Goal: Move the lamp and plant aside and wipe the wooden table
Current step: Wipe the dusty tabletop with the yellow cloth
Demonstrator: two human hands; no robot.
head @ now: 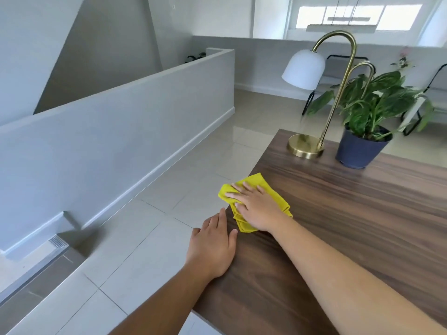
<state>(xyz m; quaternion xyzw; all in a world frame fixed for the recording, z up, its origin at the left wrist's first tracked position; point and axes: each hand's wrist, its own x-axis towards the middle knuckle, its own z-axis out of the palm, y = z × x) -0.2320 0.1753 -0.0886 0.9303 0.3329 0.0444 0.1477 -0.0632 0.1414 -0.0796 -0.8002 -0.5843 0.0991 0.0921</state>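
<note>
A dark wooden table (350, 213) fills the right half of the view. At its left edge lies a folded yellow cloth (257, 182), partly hanging over the edge, with my right hand (256, 207) pressed flat on it. My left hand (212, 247) rests flat on the table's left edge just in front of the cloth, holding nothing. At the table's far end stand a brass lamp (306, 146) with a white shade and a green plant in a dark blue pot (358, 153), side by side.
A tiled floor (135, 238) lies to the left of the table. A low grey wall (121, 122) runs along the left. Black-framed chairs (338, 61) stand behind the plant near the far wall.
</note>
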